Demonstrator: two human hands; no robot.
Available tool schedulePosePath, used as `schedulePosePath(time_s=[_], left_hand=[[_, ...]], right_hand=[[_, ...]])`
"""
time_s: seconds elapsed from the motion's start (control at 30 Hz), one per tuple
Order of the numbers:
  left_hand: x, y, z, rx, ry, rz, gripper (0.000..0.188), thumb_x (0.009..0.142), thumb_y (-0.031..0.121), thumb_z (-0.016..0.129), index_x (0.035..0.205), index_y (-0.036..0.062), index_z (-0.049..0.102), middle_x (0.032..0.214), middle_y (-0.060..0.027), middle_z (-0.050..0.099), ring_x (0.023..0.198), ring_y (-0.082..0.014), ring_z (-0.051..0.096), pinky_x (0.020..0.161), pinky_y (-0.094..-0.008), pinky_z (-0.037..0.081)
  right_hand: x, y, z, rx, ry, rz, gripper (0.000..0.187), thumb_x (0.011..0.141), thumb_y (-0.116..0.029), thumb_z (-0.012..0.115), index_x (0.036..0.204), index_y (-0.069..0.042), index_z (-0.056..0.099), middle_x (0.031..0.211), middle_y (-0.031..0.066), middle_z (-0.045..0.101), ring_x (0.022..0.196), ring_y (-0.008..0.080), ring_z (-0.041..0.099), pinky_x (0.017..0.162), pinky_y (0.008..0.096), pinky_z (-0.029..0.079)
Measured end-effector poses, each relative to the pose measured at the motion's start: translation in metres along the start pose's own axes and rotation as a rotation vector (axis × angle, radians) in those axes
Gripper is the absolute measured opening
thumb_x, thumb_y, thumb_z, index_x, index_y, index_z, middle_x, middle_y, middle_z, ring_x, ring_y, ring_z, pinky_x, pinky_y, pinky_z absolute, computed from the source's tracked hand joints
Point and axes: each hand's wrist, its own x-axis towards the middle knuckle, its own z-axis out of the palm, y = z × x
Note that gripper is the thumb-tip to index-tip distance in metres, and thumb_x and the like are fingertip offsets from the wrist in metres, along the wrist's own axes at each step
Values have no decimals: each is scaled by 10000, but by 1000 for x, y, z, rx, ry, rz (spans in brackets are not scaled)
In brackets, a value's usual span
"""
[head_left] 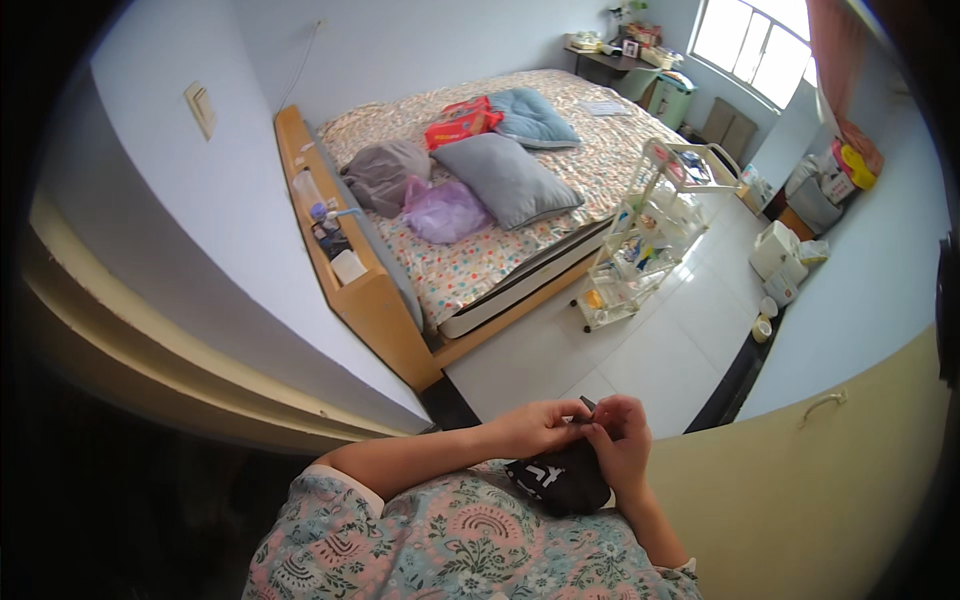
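Close in front of my body, a black fabric item with white print, which looks like a small bag, hangs below both hands against my patterned top. My left hand comes in from the left with its fingers pinched on a thin dark end of it. Facing it, my right hand is curled with thumb and fingertips closed on the same dark part. The fingertips of both hands nearly meet. What exactly they grip between them is small and partly hidden.
A doorway frames me, with a pale door at right. Ahead stands a bed holding a grey pillow, a blue cushion and a purple plastic bag. A white rolling cart stands beside it. Containers line the right wall.
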Motion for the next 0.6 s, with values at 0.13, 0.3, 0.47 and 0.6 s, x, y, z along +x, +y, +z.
schedulePosePath(time_s=[0.13, 0.3, 0.47, 0.6], left_hand=[[-12, -21, -5, -278, 110, 49, 145, 950, 109, 492, 1080, 52, 524, 794, 38, 543, 625, -6, 428, 533, -159, 337], [-25, -32, -11, -118, 269, 184, 123, 949, 94, 488, 1051, 48, 538, 799, 32, 556, 680, -24, 478, 621, -155, 395], [-29, -11, -31, -331, 202, 96, 244, 965, 166, 464, 1175, 43, 442, 946, 13, 539, 869, -46, 488, 796, -191, 402], [-39, -9, -55, -165, 107, 172, 225, 986, 209, 423, 1124, 50, 501, 978, -7, 522, 931, -81, 481, 869, -229, 383]], right_hand=[[9, 18, 4, 59, -161, 90, 146, 738, 2, 707, 836, 3, 599, 877, 64, 579, 731, 117, 573, 636, 232, 474], [26, 26, 11, -213, -531, 61, 94, 790, -15, 654, 865, 7, 602, 877, 58, 592, 786, 126, 575, 689, 245, 474], [24, 36, 23, 102, -487, 354, 84, 880, -59, 568, 947, -15, 592, 904, 36, 607, 841, 129, 575, 773, 263, 469], [36, 34, 32, 539, -337, 478, 106, 933, -109, 515, 986, -29, 561, 955, 47, 609, 906, 129, 577, 824, 271, 473]])
